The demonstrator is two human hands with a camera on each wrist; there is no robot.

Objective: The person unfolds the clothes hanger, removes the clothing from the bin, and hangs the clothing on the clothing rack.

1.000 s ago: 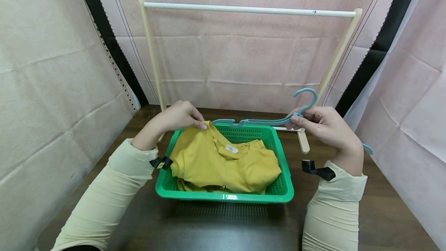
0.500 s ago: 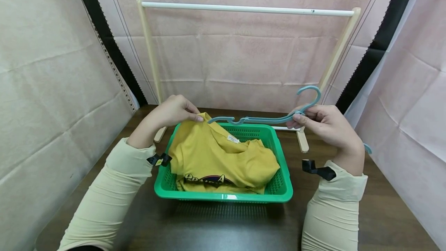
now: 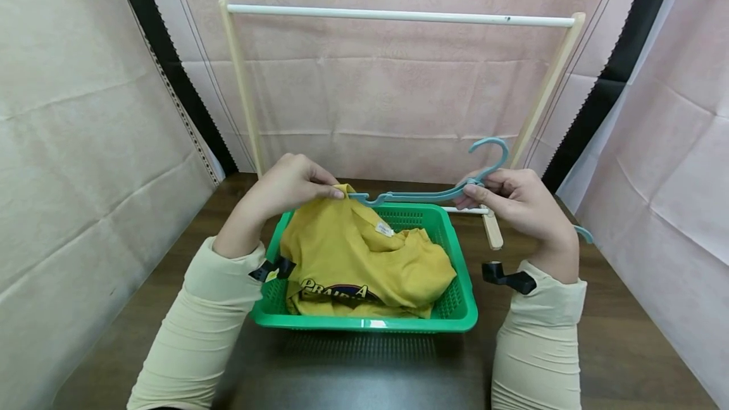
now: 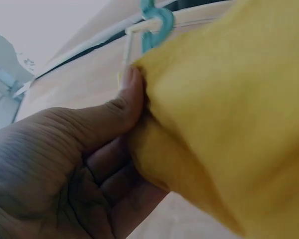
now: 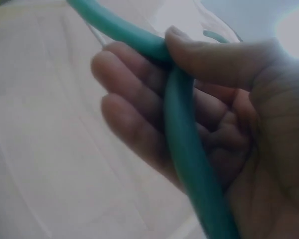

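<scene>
1. Yellow shirt (image 3: 370, 255): the left hand (image 3: 299, 185) is pinching it by the neckline, the rest lying in the green basket (image 3: 398, 324).
2. Right of the basket, the right hand (image 3: 515, 198) is gripping a blue hanger (image 3: 421, 197).
3. Behind the basket, a rack (image 3: 393, 14) is standing.

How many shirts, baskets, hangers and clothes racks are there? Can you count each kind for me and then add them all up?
Yellow shirt: 1 that I can see
Green basket: 1
Blue hanger: 1
Clothes rack: 1
Total: 4
</scene>
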